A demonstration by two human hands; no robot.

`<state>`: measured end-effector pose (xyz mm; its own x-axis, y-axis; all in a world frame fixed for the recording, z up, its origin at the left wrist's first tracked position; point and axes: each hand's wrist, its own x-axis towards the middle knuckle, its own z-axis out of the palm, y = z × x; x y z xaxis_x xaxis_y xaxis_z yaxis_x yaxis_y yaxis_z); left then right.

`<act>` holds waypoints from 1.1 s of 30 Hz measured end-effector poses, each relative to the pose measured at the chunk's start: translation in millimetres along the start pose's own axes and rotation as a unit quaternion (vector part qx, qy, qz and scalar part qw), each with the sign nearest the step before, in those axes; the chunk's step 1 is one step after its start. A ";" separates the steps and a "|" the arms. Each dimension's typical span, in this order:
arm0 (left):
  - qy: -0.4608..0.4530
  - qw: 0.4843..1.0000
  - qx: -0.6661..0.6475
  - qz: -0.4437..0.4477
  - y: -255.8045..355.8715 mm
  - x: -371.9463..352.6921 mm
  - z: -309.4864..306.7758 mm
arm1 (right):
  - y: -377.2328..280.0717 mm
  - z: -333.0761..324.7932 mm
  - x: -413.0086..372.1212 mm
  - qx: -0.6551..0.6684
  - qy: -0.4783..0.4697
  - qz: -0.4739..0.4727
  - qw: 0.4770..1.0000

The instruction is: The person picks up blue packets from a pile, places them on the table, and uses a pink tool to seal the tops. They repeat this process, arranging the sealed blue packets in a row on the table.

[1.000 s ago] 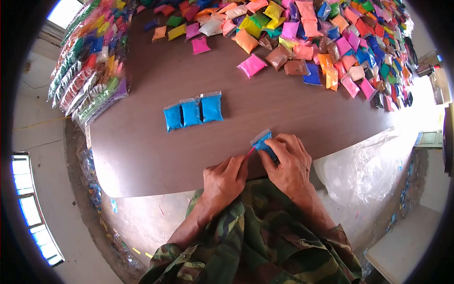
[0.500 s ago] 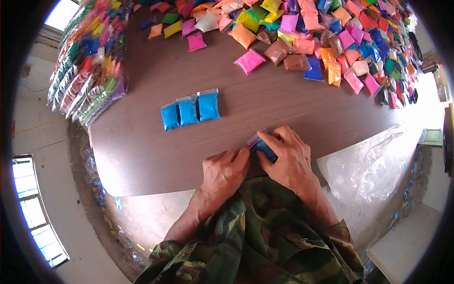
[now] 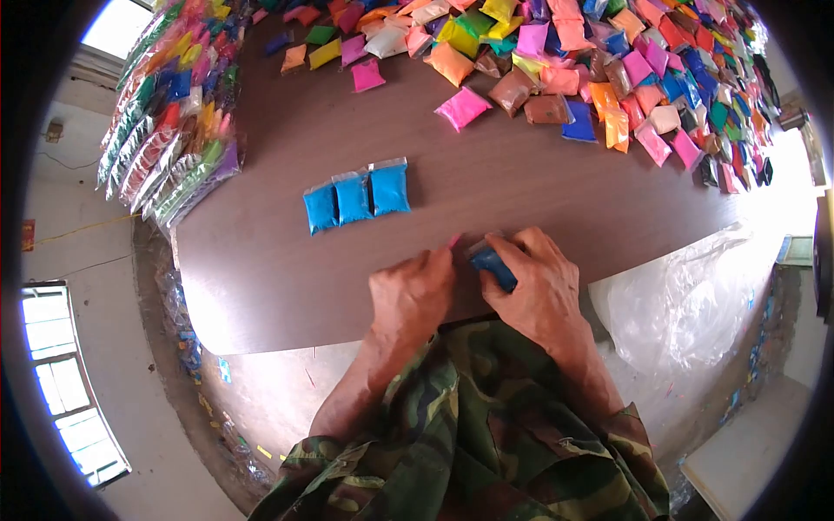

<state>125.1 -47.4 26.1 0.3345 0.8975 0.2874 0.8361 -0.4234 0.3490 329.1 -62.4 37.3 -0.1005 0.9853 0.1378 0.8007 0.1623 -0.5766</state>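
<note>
My right hand (image 3: 537,276) is closed around a small blue packet (image 3: 493,265) near the table's front edge. Just left of it, my left hand (image 3: 412,291) is closed on a small pink item (image 3: 455,240), whose tip shows above the fingers; the rest is hidden. A narrow gap separates the two hands. Farther back on the brown table (image 3: 269,269), three blue packets lie side by side: a left one (image 3: 321,208), a middle one (image 3: 353,198) and a right one (image 3: 389,187).
A large heap of colourful packets (image 3: 547,82) covers the back and right of the table. Filled clear bags (image 3: 169,130) are piled at the back left. A clear plastic bag (image 3: 678,304) hangs by the front right edge.
My left hand has drawn slightly away from the blue packet, with the pink item now apart from it. My right hand still holds the packet. The whole view has shifted a little.
</note>
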 end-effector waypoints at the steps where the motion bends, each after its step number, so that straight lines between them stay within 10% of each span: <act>1: 0.005 1.000 -0.011 -0.014 -1.5 0.7 -1.5 | 0.9 -2.0 -1.2 0.001 -0.001 0.004 1.000; 33: -0.011 0.993 -0.108 -0.043 16.1 6.4 -6.4 | 4.7 -13.4 -5.7 0.070 0.003 0.044 0.997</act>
<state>137.9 -49.2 39.3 0.2775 0.9330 0.2291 0.7501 -0.3594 0.5552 341.3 -68.0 44.6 -0.0301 0.9958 0.0864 0.7164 0.0818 -0.6929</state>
